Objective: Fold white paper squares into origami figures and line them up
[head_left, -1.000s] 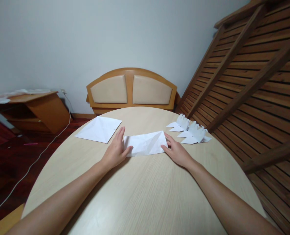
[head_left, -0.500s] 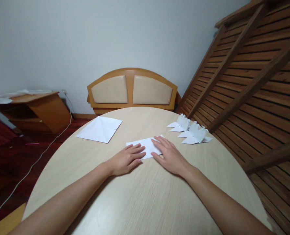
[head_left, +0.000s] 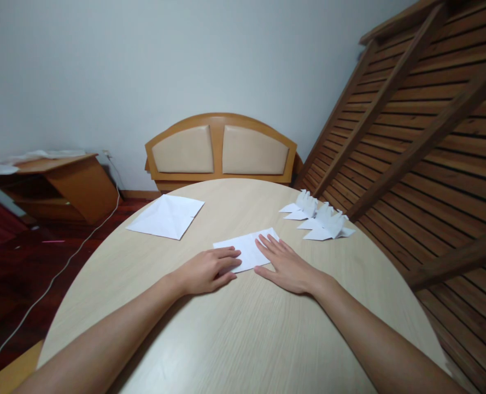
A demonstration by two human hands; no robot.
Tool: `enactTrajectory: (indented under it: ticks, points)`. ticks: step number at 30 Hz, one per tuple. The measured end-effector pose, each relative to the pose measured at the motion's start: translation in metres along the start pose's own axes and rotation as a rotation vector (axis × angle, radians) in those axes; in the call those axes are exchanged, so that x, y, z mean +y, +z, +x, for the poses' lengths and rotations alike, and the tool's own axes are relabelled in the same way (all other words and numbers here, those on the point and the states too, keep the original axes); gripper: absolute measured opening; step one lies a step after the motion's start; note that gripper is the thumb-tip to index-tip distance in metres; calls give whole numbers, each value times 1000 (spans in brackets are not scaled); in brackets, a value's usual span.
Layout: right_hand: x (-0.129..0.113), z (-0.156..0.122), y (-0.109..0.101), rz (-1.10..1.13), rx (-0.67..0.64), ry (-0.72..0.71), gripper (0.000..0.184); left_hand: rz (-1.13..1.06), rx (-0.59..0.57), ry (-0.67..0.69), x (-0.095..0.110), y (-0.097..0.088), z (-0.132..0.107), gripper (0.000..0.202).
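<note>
Round bench (head_left: 243,334) is carrying pointed paper shapes (head_left: 327,224) right, seemingly finished; left hand (head_left: 208,270) and right hand (head_left: 288,267) are resting spread on part-folded paper (head_left: 247,247) mid-bench; flat sheet (head_left: 167,219) is lying left, seemingly unshaped

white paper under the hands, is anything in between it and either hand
Nothing visible: the left hand reaches onto the left part of the white paper, the right hand onto its right. The other sheet and the paper figures lie apart from it.
</note>
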State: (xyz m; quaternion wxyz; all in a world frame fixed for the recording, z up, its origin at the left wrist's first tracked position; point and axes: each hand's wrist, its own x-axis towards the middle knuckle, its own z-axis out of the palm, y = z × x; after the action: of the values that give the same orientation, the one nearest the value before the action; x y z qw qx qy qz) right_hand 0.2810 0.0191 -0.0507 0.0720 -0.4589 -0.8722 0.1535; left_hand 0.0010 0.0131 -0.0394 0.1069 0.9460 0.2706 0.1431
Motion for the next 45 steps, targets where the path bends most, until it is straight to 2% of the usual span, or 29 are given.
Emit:
enactTrajectory:
  ticks: [4, 7, 12, 22, 25, 30, 35, 38, 42, 45]
  points:
    - [-1, -1, 0, -33, 54, -34, 83, 25, 55, 6, 3, -1, 2, 29]
    - [-8, 0, -1, -62, 97, -60, 74, 42, 93, -23, 4, 1, 3, 29]
    - [-17, 2, -3, -88, 105, -183, 55, 93, 151, -67, 5, 1, 3, 31]
    - [-16, 4, -7, -164, 152, -299, 39, 140, 206, -47, 10, 0, 0, 35]
    - [-12, 5, -10, -156, 176, -297, 38, 26, 176, -24, 13, -6, -2, 35]
    - [-5, 4, -15, -77, 145, -288, 36, -135, 157, -33, 7, -15, -5, 57]
    - [-1, 1, -16, -16, 118, -299, 39, -130, -64, 6, -1, -12, -6, 52]
    - [0, 0, -18, -8, 146, -316, 37, -92, -64, -8, 0, -13, -5, 46]
    - [3, 1, -21, -4, 205, -354, 26, -56, -44, -15, 3, -16, -4, 45]
    - [6, 2, -21, 18, 251, -333, 22, -66, -26, -9, 2, -18, -4, 47]
